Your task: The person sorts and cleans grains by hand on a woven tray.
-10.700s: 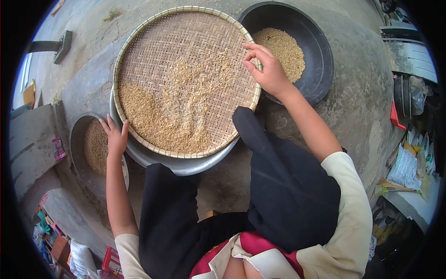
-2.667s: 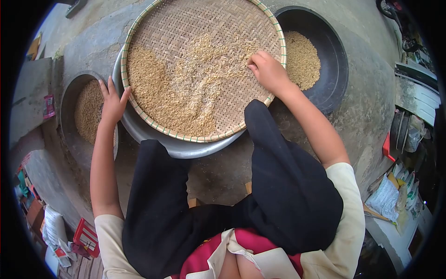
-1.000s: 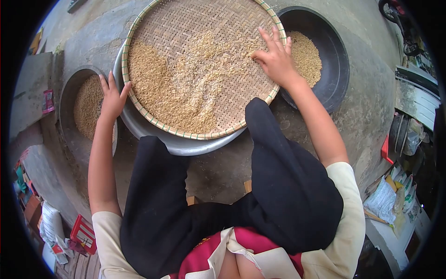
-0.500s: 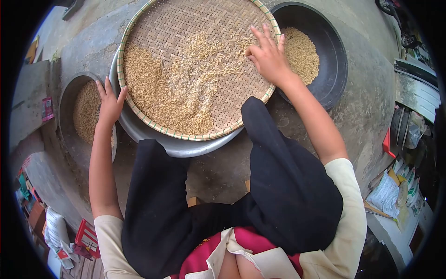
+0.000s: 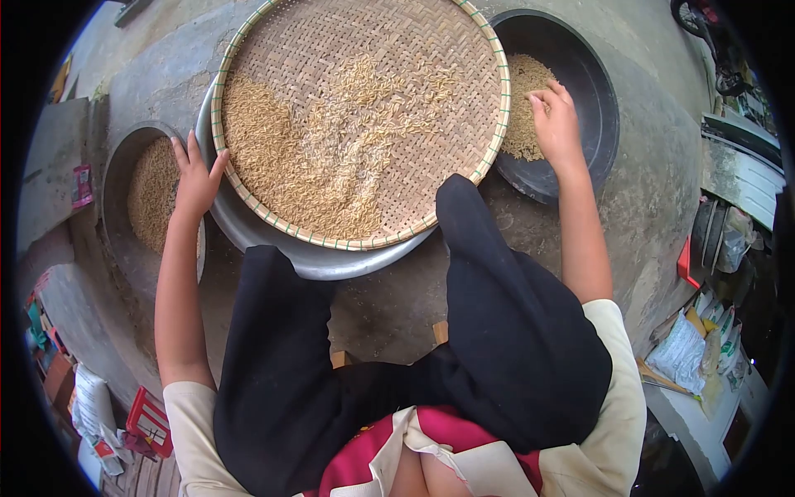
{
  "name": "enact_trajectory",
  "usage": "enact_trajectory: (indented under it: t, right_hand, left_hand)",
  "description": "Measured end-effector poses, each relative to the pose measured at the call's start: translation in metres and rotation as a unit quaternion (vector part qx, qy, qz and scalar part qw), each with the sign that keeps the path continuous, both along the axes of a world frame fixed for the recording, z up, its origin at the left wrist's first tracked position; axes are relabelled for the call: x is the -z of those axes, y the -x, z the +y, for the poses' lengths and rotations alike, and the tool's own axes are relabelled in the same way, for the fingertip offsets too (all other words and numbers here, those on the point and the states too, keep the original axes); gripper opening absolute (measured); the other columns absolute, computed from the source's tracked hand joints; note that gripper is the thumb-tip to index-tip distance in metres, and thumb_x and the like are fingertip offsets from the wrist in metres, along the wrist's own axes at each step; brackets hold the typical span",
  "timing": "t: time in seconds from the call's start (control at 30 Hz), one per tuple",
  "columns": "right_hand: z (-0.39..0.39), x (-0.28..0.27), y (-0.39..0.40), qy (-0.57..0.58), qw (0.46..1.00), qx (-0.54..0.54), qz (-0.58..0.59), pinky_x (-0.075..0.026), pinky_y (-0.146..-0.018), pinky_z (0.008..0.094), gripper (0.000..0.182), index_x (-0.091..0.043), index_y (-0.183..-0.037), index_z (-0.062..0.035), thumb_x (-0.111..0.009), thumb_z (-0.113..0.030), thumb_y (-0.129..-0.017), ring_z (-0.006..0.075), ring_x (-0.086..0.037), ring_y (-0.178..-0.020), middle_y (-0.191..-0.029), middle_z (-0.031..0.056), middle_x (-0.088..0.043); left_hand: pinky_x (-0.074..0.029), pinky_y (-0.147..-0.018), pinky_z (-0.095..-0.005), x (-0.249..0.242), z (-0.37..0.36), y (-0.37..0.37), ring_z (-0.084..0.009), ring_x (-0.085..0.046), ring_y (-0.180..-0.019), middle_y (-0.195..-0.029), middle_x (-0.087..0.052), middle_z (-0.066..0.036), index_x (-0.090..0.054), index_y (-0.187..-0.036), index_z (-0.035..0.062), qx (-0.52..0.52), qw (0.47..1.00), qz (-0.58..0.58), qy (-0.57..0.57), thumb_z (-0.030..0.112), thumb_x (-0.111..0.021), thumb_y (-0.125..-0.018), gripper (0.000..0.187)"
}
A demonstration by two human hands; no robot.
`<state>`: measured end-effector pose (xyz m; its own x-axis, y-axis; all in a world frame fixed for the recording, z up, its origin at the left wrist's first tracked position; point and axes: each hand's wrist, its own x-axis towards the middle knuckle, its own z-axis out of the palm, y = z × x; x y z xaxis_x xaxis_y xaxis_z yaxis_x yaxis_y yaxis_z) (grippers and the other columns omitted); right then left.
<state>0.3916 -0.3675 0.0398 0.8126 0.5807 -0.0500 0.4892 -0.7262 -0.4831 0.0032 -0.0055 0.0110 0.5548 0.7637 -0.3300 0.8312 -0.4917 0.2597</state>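
A round woven bamboo winnowing tray rests on a wide metal basin. Unhusked grain is heaped along the tray's left and lower part, with a thinner, paler scatter across the middle. My left hand has its fingers spread, the thumb at the tray's left rim and the other fingers by a grey pot of grain. Over the black basin on the right is my right hand, fingertips pinched together above its grain. Whatever is in the pinch is too small to make out.
My knees are close to the tray's lower edge. Bags and stacked items line the right side. A red crate-like object and a white sack are at lower left. A pink packet lies beyond the grey pot.
My right hand has moved right, from above the tray's right side to over the black basin, and its fingers have drawn together. My left hand stays by the tray's rim.
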Motion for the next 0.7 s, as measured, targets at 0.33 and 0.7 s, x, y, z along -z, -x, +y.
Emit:
enact_trajectory:
  t: [0.33, 0.7]
  right_hand:
    - [0.072, 0.013, 0.049, 0.027, 0.960, -0.245, -0.132, -0.017, -0.098, 0.0670, 0.012, -0.060, -0.088, -0.0148, -0.063, -0.022, -0.078, 0.0299, -0.019, -0.134, -0.138, 0.0094, -0.033]
    - [0.081, 0.017, 0.051, 0.089, 0.944, -0.276, -0.154, -0.008, -0.098, 0.0697, 0.007, -0.057, -0.089, -0.0132, -0.052, -0.014, -0.084, 0.0294, -0.016, -0.135, -0.141, 0.0112, -0.029]
  left_hand:
    - [-0.034, -0.099, -0.0436, 0.012, 0.006, 0.006, -0.0447, -0.030, -0.125, -0.143, 0.002, -0.030, -0.012, -0.140, 0.0042, 0.026, 0.998, -0.003, -0.052, 0.056, -0.048, -0.083, 0.086]
    - [-0.035, -0.098, -0.0439, 0.010, 0.005, 0.006, -0.0448, -0.031, -0.125, -0.143, 0.001, -0.030, -0.012, -0.140, 0.0037, 0.023, 0.999, 0.001, -0.048, 0.057, -0.047, -0.083, 0.086]
